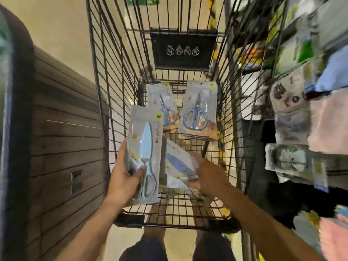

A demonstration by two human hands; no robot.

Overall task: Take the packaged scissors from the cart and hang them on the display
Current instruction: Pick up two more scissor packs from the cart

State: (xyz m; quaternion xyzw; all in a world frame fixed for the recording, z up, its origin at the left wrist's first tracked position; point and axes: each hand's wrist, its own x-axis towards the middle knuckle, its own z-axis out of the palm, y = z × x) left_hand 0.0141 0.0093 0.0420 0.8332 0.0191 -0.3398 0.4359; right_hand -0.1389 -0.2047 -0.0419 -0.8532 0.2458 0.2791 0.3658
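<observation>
Left hand (123, 182) grips scissors pack (144, 155) — upright, blades up.

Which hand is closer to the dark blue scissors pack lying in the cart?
Right. The right hand is touching that pack; the left hand is beside it, holding another pack.

The cart (120, 76) was dark wire metal, matt and worn. The scissors pack (144, 147) was glossy clear plastic over pale card, the handles smooth blue plastic. The wall panel (62, 113) looked like ridged, matt wood.
</observation>
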